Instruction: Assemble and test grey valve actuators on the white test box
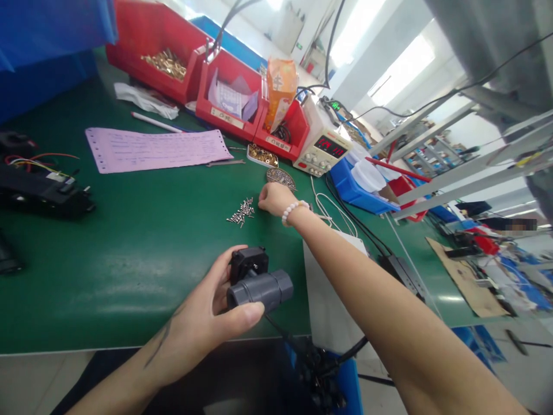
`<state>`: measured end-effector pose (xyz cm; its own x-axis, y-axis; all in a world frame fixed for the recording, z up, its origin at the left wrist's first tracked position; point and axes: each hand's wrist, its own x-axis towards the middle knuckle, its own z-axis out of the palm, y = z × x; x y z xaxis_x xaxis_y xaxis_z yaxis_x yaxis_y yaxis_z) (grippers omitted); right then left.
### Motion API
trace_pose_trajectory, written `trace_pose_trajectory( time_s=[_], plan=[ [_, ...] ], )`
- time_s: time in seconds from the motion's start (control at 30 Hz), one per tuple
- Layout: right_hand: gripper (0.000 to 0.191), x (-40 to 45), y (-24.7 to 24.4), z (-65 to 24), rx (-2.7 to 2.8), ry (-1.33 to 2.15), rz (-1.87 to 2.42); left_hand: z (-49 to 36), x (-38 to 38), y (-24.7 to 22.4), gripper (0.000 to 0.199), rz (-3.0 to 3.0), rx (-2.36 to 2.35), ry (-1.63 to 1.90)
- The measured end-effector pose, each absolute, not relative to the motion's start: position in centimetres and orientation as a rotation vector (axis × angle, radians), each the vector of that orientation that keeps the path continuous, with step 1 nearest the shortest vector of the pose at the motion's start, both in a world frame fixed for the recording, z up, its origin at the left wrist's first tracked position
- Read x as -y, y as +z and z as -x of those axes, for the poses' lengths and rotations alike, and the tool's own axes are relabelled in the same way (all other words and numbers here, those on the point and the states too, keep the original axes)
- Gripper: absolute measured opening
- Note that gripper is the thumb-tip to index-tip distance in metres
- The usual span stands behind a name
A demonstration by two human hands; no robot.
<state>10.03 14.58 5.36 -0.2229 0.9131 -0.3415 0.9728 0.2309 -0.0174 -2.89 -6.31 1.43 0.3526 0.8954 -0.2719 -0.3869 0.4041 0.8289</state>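
Observation:
My left hand (211, 314) is wrapped round a motorized ball valve (260, 290), a grey plastic pipe body joined to a black housing. It is held above the front part of the green table, and a black cable runs down from it. Farther forward, my right hand (275, 199) is closed with its fingertips down near the tabletop, just right of a small pile of screws (242, 212). Whatever is between those fingertips is hidden. Right behind this hand lies a round dish of small metal parts (280, 177).
Red bins (228, 118) and a power supply (322, 151) line the back. A pink form (159, 151) lies before them. Black wired assemblies (43, 190) sit at left. A white board (330, 294) lies under my right forearm; a blue crate (352, 386) stands below the table edge.

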Motion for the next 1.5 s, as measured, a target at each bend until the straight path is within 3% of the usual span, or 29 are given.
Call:
trace_pose_trajectory(
  time_s=[0.27, 0.43, 0.5, 0.67, 0.87, 1.07, 1.5],
  plan=[
    [0.014, -11.7, 8.1, -10.0, -2.396, -0.443, -1.713, 2.8, 6.3, 0.9, 0.084, -0.735, -0.792, 0.939],
    [0.014, -6.4, 11.2, -12.3, -2.611, -1.242, -1.416, 2.9, 6.3, 1.1, 0.08, -0.73, -0.753, 0.951],
    [0.014, -4.6, 11.6, -13.2, -2.723, -1.37, -1.243, 2.9, 6.2, 1.1, 0.077, -0.74, -0.735, 0.961],
    [0.016, -3.1, 11.0, -13.8, -2.899, -1.124, -0.934, 2.6, 6.2, 0.7, 0.076, -0.742, -0.728, 1.005],
    [0.019, -3.6, 10.4, -13.2, -2.974, -0.956, -0.811, 2.6, 6.2, 0.9, 0.069, -0.749, -0.723, 1.017],
    [0.017, -3.7, 10.8, -13.1, -3.03, -0.648, -0.738, 2.6, 6.1, 0.8, 0.075, -0.729, -0.745, 1.016],
    [0.018, -3.8, 10.7, -13.2, -2.986, -0.873, -0.767, 2.6, 6.1, 0.6, 0.071, -0.727, -0.712, 1.007]
  ],
)
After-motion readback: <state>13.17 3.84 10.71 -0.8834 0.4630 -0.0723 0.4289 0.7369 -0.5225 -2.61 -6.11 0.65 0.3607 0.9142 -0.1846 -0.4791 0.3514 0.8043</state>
